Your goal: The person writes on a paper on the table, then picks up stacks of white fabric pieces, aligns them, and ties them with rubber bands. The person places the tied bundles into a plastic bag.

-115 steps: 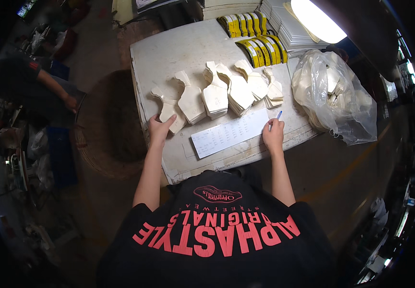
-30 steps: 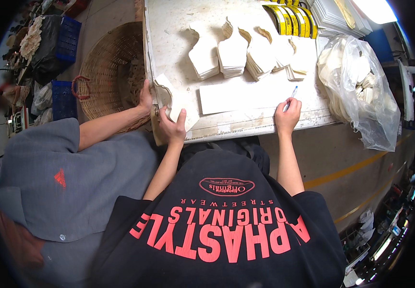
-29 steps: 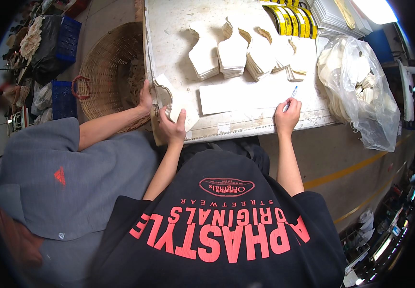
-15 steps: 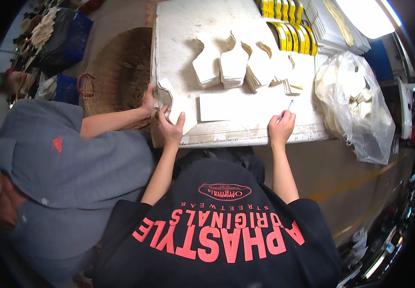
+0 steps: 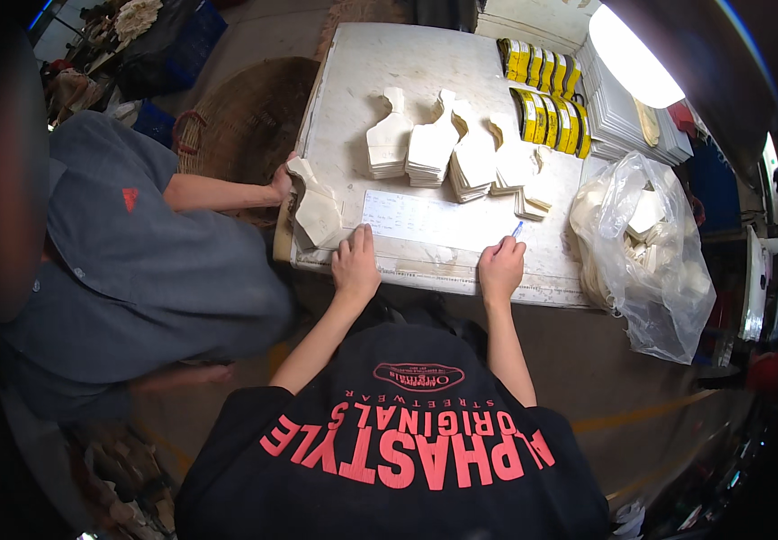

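My left hand (image 5: 355,265) lies at the table's near edge, its extended fingertips at the left end of a white paper sheet (image 5: 429,219) with handwriting. A blue-tipped pen (image 5: 518,229) is gripped in my right hand (image 5: 501,267), near the sheet's right end. Left of my left hand, a stack of off-white curved cut pieces (image 5: 319,216) rests on the table. A co-worker's hand (image 5: 283,180) touches its upper left side. Several similar stacks of cut pieces (image 5: 389,144) stand in a row beyond the sheet.
Yellow-and-black curved pieces (image 5: 546,121) sit at the table's (image 5: 362,63) far right, beside stacked white sheets (image 5: 627,117). A clear plastic bag (image 5: 659,288) of off-white pieces is at the right. A wicker basket (image 5: 245,108) stands beyond the co-worker (image 5: 155,234) at left.
My left hand has left the stack of cut pieces and moved right to the paper's left end. The whole view has shifted; the pen stays in my right hand.
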`<state>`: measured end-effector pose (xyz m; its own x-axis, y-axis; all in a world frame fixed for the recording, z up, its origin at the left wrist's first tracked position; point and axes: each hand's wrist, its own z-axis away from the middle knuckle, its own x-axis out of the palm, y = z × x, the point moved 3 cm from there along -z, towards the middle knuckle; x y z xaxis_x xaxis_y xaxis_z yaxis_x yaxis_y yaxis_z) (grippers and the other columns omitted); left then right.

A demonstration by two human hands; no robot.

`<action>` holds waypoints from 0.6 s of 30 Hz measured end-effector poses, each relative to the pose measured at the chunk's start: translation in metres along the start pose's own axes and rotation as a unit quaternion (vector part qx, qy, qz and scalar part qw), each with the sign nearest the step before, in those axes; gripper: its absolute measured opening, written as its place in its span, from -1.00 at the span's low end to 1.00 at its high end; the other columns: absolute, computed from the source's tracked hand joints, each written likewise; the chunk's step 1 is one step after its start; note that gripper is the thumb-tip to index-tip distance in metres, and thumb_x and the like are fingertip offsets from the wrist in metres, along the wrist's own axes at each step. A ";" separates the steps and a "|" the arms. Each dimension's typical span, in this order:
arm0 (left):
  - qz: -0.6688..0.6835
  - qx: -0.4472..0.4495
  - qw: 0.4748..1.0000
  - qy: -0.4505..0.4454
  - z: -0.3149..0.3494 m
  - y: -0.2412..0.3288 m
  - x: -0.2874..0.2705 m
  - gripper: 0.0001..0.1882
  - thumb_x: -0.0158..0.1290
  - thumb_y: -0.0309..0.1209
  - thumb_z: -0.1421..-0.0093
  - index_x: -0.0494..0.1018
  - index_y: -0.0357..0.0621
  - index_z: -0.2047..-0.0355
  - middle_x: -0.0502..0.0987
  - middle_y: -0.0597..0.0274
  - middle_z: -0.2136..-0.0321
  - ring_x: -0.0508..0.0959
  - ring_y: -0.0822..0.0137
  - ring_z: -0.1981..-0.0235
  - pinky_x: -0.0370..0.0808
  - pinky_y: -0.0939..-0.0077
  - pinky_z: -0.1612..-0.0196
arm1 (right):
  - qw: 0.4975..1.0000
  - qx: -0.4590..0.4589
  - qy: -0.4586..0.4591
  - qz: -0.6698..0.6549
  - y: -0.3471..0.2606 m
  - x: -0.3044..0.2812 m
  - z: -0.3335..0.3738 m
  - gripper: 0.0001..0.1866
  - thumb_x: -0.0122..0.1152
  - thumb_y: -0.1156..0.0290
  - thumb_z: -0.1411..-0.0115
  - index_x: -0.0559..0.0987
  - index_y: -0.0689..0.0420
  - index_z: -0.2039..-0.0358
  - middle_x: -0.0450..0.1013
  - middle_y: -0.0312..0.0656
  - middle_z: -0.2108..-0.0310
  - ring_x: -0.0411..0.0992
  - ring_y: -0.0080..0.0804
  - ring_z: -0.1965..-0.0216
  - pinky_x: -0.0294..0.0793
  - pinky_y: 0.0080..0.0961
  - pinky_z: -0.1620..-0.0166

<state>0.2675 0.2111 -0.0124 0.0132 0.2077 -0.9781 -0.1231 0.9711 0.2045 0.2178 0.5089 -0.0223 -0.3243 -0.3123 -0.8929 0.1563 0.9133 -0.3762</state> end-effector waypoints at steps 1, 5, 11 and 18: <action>0.004 -0.014 1.000 -0.005 -0.001 0.005 -0.002 -0.26 0.12 -0.50 -0.15 0.32 -0.16 -0.39 0.38 0.24 -0.33 0.48 -0.01 -0.10 0.50 0.08 -0.15 | 1.000 -0.006 -0.011 0.004 0.004 -0.001 -0.001 -0.86 0.15 0.42 -0.26 0.46 0.17 0.21 0.39 0.04 0.24 0.49 0.14 0.30 0.51 0.03 0.24; 0.055 -0.054 0.997 -0.003 -0.007 0.008 0.001 -0.30 0.10 -0.53 -0.18 0.32 -0.15 -0.38 0.34 0.22 -0.38 0.49 -0.07 -0.14 0.50 0.01 -0.20 | 0.999 -0.017 -0.036 0.017 0.005 -0.005 -0.006 -0.82 0.18 0.35 -0.23 0.45 0.13 0.23 0.40 0.01 0.24 0.52 0.12 0.31 0.53 0.06 0.29; 0.061 -0.067 0.995 0.031 0.000 0.014 0.012 -0.27 0.10 -0.54 -0.17 0.30 -0.06 -0.40 0.30 0.21 -0.41 0.45 -0.09 -0.23 0.45 0.01 -0.27 | 0.998 -0.029 -0.051 0.020 0.008 -0.005 -0.008 -0.83 0.18 0.34 -0.23 0.45 0.13 0.23 0.40 -0.01 0.25 0.53 0.10 0.33 0.53 0.06 0.32; -0.010 -0.089 0.990 0.107 0.010 0.026 0.027 -0.18 0.15 -0.48 -0.08 0.31 0.06 -0.42 0.26 0.30 -0.44 0.42 -0.04 -0.20 0.40 -0.07 -0.26 | 0.998 -0.057 -0.040 -0.002 0.012 -0.005 -0.007 -0.83 0.17 0.34 -0.23 0.45 0.12 0.23 0.39 -0.02 0.25 0.53 0.06 0.33 0.53 0.05 0.33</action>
<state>0.2748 0.2437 -0.0334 -0.1913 0.1406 -0.9714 -0.2989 0.9343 0.1941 0.2146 0.5233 -0.0204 -0.2484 -0.3320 -0.9100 0.0473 0.9342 -0.3537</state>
